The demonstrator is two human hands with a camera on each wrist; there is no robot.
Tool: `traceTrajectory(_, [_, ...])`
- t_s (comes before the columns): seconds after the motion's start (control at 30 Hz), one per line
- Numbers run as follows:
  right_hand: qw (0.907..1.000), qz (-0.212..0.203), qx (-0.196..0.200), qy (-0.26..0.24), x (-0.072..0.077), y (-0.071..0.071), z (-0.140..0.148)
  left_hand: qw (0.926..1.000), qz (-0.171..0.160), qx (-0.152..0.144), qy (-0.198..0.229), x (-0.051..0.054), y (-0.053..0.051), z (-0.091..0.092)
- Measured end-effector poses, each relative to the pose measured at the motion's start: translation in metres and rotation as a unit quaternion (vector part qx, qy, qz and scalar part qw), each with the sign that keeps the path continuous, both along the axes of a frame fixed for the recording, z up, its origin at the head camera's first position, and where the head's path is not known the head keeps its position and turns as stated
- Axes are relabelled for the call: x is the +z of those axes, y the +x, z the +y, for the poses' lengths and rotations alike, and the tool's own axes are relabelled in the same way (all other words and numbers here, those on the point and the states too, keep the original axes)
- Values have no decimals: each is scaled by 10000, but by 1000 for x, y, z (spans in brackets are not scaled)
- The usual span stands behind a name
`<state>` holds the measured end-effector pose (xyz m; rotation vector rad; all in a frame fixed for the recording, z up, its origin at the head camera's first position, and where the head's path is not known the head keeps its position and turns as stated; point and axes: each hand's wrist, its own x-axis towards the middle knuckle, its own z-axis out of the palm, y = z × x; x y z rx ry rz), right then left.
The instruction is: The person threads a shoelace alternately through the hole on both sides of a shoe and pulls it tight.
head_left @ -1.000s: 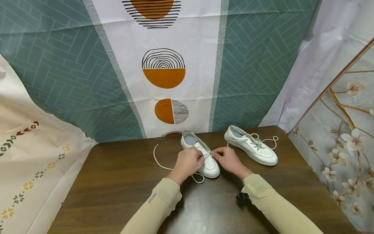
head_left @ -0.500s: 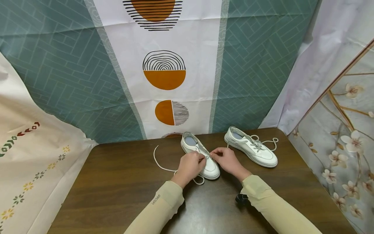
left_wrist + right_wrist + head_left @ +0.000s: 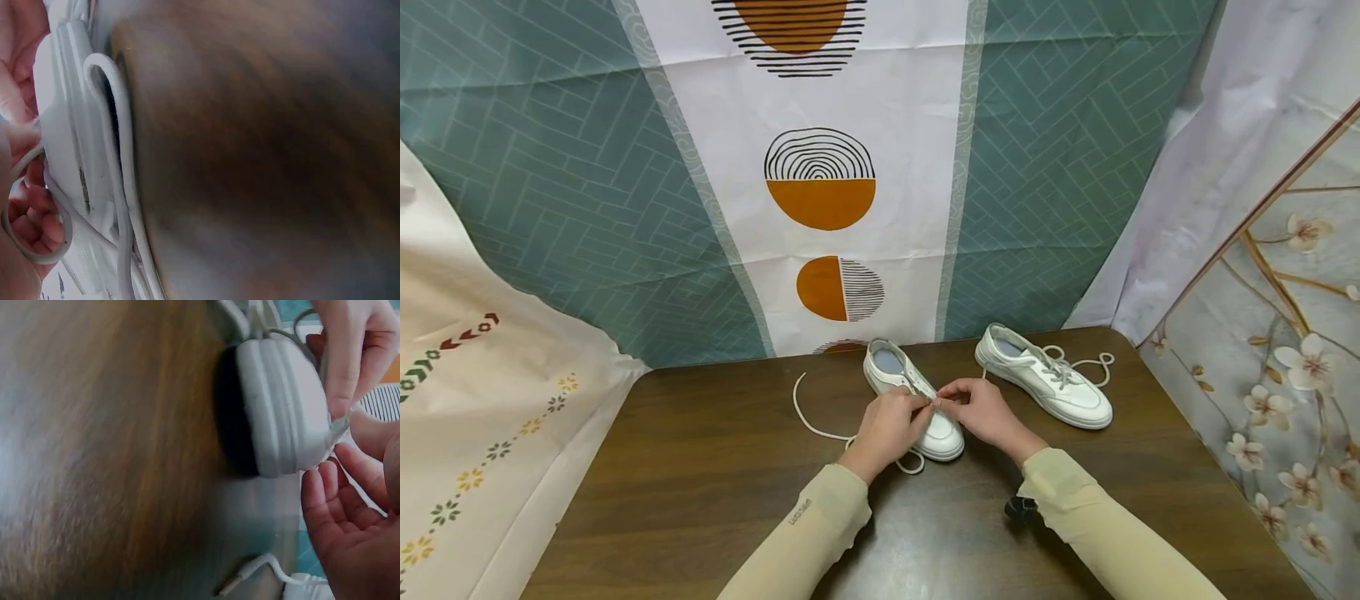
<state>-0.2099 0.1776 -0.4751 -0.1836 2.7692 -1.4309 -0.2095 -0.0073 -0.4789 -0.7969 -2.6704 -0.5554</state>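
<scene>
A white lace-up shoe [image 3: 946, 440] sits on the brown table, toe pointing toward me, between my two hands. My left hand [image 3: 889, 423] pinches its white shoelace over the tongue area, and a loop of the lace [image 3: 36, 257] runs round by the fingers. From the other side my right hand [image 3: 988, 412] reaches in, thumb and forefinger pinching the lace [image 3: 339, 428] close to the left fingertips. The exact lace end and eyelet are hidden by fingers. A loose lace length [image 3: 812, 427] trails on the table to the left.
A second white shoe [image 3: 1060, 390], laced with loose ends, stands right of my right hand. The wooden table [image 3: 722, 483] meets a patterned cloth [image 3: 865, 192] at its back edge. Floral cloth [image 3: 1285, 417] hangs on the right, cream cloth [image 3: 490, 417] on the left.
My right hand has shifted slightly left and my left hand slightly right, so their fingertips now meet over the shoe. The lace span between them has closed up.
</scene>
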Motion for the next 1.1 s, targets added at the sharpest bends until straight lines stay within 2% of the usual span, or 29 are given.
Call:
traceTrajectory(0.1, [9992,326,50,210,-1,2,0,9998,114,-134,-102,-1,2,-1])
traceTrajectory(0.17, [9985,475,25,279,0,2,0,9998,180,-112,-62,-1,2,0])
traceTrajectory(0.4, [9988,423,103,206,-3,4,0,9991,163,387,58,-2,2,3])
traceTrajectory(0.57, [9982,578,-6,170,-4,5,1,9970,592,459,-189,-4,0,8])
traceTrajectory(0.67, [9982,581,-44,159,-4,6,2,9956,792,468,-196,-6,1,11])
traceTrajectory(0.87, [9991,414,-64,98,-2,6,4,9953,659,533,464,-12,1,13])
traceTrajectory(1.1, [9997,203,8,124,0,2,3,9911,757,590,925,-11,0,14])
